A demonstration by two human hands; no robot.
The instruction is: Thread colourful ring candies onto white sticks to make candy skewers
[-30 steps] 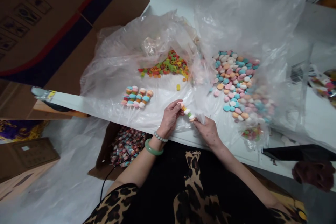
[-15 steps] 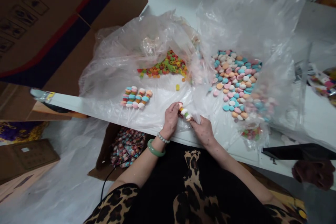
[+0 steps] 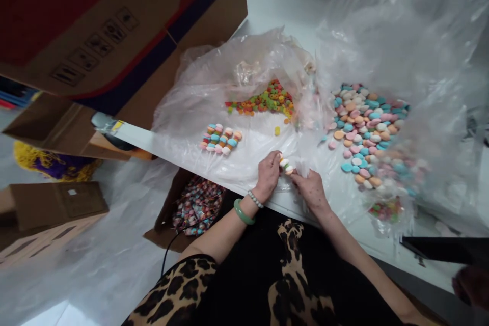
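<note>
My left hand [image 3: 268, 175], with a bead bracelet and green bangle on its wrist, has its fingers closed on one end of a short candy skewer [image 3: 286, 164]. At the skewer's lower end, my right hand [image 3: 311, 187] pinches it. White, orange and green pieces show between the hands. Several finished-looking candy skewers [image 3: 220, 139] lie side by side on the plastic to the left. Beyond my hands is a pile of small red, green and orange ring candies [image 3: 273, 99]. Pastel oval candies [image 3: 362, 127] are heaped to the right.
A large cardboard box [image 3: 153, 41] stands at the back left. Below the edge of the white table [image 3: 141, 138], an open box holds many wrapped candies [image 3: 198, 204]. Clear plastic bags [image 3: 397, 35] rise behind the pastel heap. A black object [image 3: 443, 249] sits at the right edge.
The view has shifted, so the table and its contents appear further right. Both hands still hold the skewer, and less of it shows at my left fingertips.
</note>
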